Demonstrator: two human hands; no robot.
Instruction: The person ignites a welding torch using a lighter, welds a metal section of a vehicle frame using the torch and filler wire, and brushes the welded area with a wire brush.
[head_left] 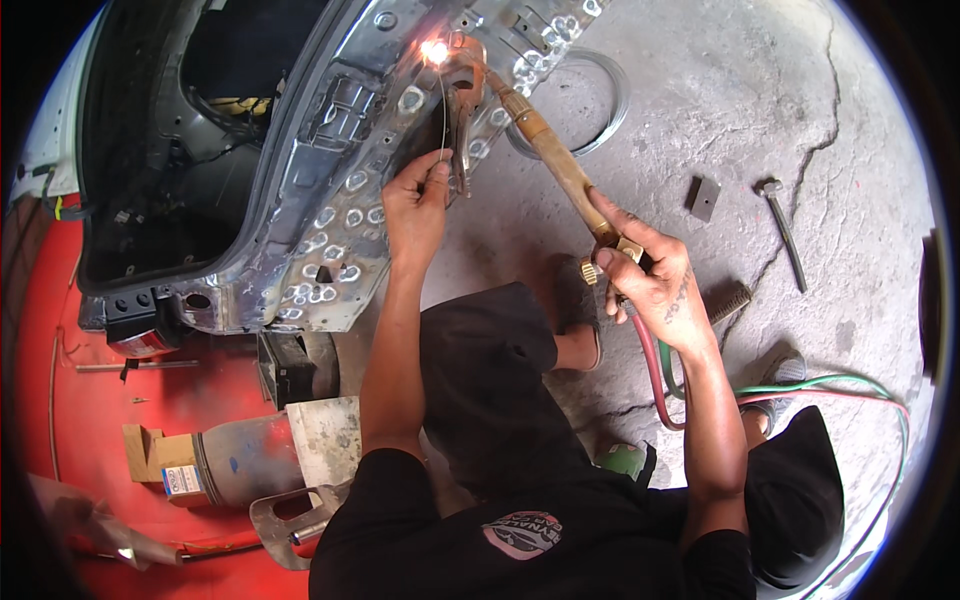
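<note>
My left hand (415,200) pinches a thin metal rod (444,120) that rises to a bright glow (434,52) on the spot-marked bare metal body panel (330,240) at the top centre. Beside the rod, locking pliers (462,140) are clamped at a reddish metal piece (469,60). My right hand (645,270) is closed on the brass valve end of a long torch (555,150), its tip near the glow. Red and green hoses (662,380) run from the torch down and across the floor to the right.
On the concrete floor (760,100) lie a wire coil (620,105), a dark metal block (704,198), a hammer (788,230) and a threaded rod (732,303). At left, over red flooring (90,420), are a grey cylinder (245,460), a wooden block (142,455) and a large clamp (272,525).
</note>
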